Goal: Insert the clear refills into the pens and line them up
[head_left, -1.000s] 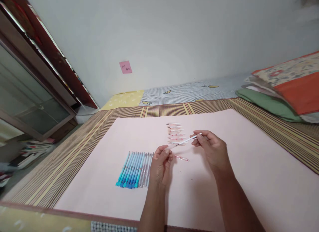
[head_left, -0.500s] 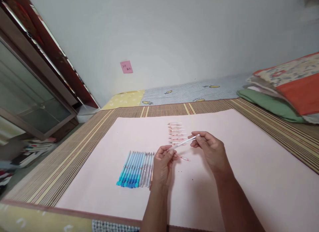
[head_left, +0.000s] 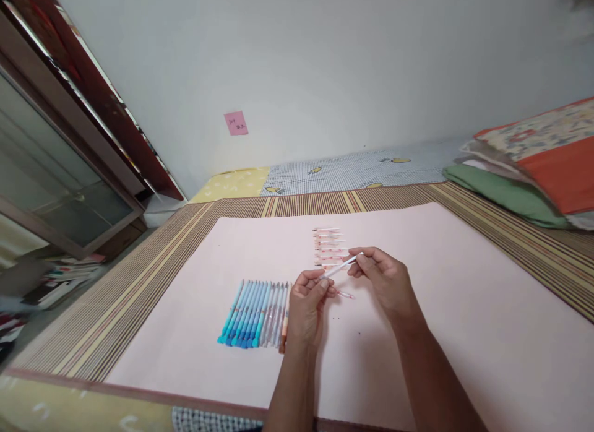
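Between my two hands runs a slim white pen (head_left: 342, 265), slanting up to the right; whether it is a whole pen or only a part of one I cannot tell. My left hand (head_left: 310, 296) pinches its lower end. The fingertips of my right hand (head_left: 378, 274) close on its upper end. Left of my left hand lies a row of blue pens (head_left: 244, 314), followed by several clear greyish pens (head_left: 273, 314) and an orange-brown pen (head_left: 283, 333) partly behind my wrist. Thin pinkish pen pieces (head_left: 328, 243) are stacked in a column beyond my hands. One more short pink-and-clear piece (head_left: 346, 294) lies below them.
A large pale pink sheet (head_left: 185, 345) covers the striped mat (head_left: 153, 283). Tiny dark specks (head_left: 359, 333) dot the sheet near my right forearm. Folded cloths (head_left: 533, 172) are piled at the right. A pink note (head_left: 236, 123) is stuck on the wall.
My right hand has moved left and closer to my left hand, the white pen still between them. My left hand has shifted slightly right, showing more of the orange-brown pen.
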`<state>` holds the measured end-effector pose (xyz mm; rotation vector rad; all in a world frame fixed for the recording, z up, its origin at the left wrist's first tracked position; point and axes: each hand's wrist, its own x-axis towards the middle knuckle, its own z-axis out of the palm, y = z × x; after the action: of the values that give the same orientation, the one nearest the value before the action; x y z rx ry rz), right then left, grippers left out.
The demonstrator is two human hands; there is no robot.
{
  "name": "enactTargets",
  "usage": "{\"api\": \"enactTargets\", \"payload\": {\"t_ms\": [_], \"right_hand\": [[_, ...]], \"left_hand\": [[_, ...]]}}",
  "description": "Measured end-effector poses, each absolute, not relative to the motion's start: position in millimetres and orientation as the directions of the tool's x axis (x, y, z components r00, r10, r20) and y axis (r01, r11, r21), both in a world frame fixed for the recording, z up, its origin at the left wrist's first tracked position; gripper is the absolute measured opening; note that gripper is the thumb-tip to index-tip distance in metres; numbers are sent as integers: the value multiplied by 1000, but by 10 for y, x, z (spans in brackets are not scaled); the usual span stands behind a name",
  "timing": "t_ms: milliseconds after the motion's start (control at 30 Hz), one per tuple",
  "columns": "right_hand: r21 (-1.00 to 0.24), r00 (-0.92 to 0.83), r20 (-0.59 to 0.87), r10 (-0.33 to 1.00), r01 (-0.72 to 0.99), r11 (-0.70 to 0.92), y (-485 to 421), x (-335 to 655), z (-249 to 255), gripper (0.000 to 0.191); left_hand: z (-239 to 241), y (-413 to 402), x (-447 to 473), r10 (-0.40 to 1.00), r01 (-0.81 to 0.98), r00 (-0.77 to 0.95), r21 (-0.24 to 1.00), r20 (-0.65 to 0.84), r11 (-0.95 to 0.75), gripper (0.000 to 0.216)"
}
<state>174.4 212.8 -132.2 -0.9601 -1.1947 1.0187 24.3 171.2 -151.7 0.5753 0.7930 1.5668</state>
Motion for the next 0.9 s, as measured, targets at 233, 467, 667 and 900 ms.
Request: {"api": "enactTargets", "payload": {"t_ms": [233,467,667,900], "right_hand": [[-966,44,179,983,-180,184,2119,1688,-1332,35],[-965,15,180,984,-194,179,2120,1687,-1327,33],[-970,4,231,973,-73,231,2144,1778,-1338,30],[-975,-63,218,974,17,219,2152,1722,-1359,31]], "left_hand": [[-1513,1703,260,979,-617,-192,784,-67,-67,36],[-1517,1699,256,991,-494,-122,870,-56,-11,35],[-1469,1671,223,997,-313,66,948,-46,64,36],[-1448,1645,167,969,-251,243,962,-47,110,35]]}}
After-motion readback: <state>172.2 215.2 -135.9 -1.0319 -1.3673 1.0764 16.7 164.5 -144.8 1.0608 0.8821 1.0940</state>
